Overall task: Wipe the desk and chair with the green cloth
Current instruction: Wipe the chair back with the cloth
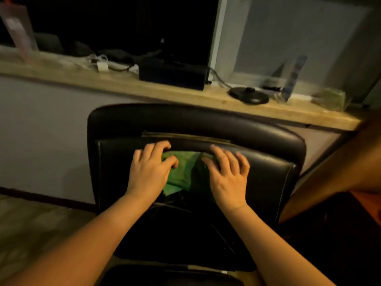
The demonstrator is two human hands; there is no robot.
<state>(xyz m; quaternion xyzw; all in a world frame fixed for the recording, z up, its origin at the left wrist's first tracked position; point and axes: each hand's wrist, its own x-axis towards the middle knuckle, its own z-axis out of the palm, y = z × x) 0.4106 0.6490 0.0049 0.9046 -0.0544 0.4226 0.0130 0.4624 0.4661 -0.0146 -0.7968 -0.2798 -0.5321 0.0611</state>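
A black leather chair (268,137) stands in front of me, its backrest toward a long wooden ledge. The green cloth (181,172) lies crumpled on the chair's padded surface, between my two hands. My left hand (150,170) presses on the cloth's left side with its fingers curled over the fabric. My right hand (226,178) rests on the cloth's right edge with spread fingers, partly on the leather. Part of the cloth is hidden under both hands.
The wooden ledge (175,96) behind the chair carries a black box (172,74), cables, a round black base (249,95), a white plug (102,66) and a green packet (329,99). A dark wooden furniture edge (329,172) rises at right.
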